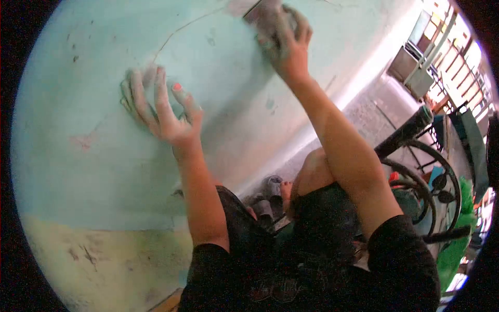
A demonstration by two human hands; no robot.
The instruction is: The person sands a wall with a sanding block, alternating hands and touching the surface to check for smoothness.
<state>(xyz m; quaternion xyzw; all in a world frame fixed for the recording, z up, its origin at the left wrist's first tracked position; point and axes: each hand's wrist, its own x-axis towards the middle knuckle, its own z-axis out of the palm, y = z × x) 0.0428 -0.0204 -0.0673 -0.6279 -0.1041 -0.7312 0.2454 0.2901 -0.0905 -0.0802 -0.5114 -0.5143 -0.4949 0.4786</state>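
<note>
A large pale green surface (223, 78) with a thin brown crack line and small dark marks fills the left and top of the view. My left hand (163, 109) rests on it with fingers spread, dusty and holding nothing. Near the top edge my right hand (288, 47) has its fingers around a dark, flat block (264, 18) and presses it against the surface. A greyish-pink smudge lies beside the block. The block's far end is partly out of view.
Below the green area is a yellowish, stained band (104, 260). On the right stands a dark curved metal frame (426, 182) with a round tube, close to my right arm. Behind it are a grey box (410, 73), green material (457, 244) and a barred opening.
</note>
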